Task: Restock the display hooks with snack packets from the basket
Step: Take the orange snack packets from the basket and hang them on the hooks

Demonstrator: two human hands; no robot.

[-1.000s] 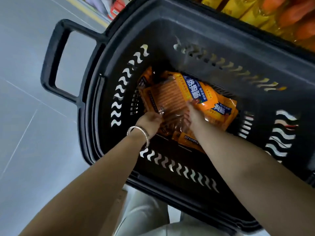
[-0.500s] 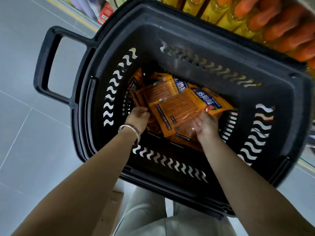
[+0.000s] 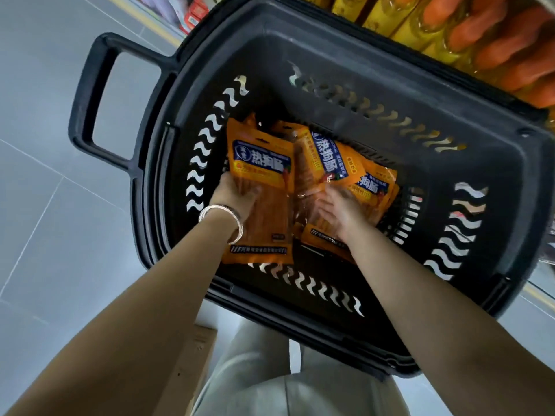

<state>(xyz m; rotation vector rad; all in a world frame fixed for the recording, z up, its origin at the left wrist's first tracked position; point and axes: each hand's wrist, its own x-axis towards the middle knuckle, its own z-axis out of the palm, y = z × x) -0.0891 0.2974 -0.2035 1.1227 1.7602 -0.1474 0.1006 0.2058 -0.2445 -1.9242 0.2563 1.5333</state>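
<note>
While you lean over the basket (image 3: 468,181), your pale trouser legs (image 3: 270,382) and the corner of a cardboard box (image 3: 192,364) show nearest, at the bottom edge of the view. Both forearms reach forward and down past the basket's near rim.

Left hand (image 3: 232,195): silver bangle (image 3: 220,217) on the wrist, grip closed on one orange snack packet (image 3: 264,163). Fingers are wrapped over its left edge about halfway up, and the thumb is out of sight. That packet sits raised and nearly face-on to you, blue label upward, its bottom seam over the near wall of the basket.

Right hand (image 3: 338,211): palm down, fingers spread and flat on the pile of packets (image 3: 360,175) lying on the basket floor (you can't tell whether anything is pinched beneath it). The pile is several of the same orange packets, overlapped and tilted, to the right of the raised one and touching it.

Basket: black plastic, wavy slots in the walls, a loop handle (image 3: 90,106) jutting left over the grey tiled floor (image 3: 45,205).

Beyond the far rim: a shelf of yellow bottles (image 3: 387,13) with orange tops, blurred, at upper right.
</note>
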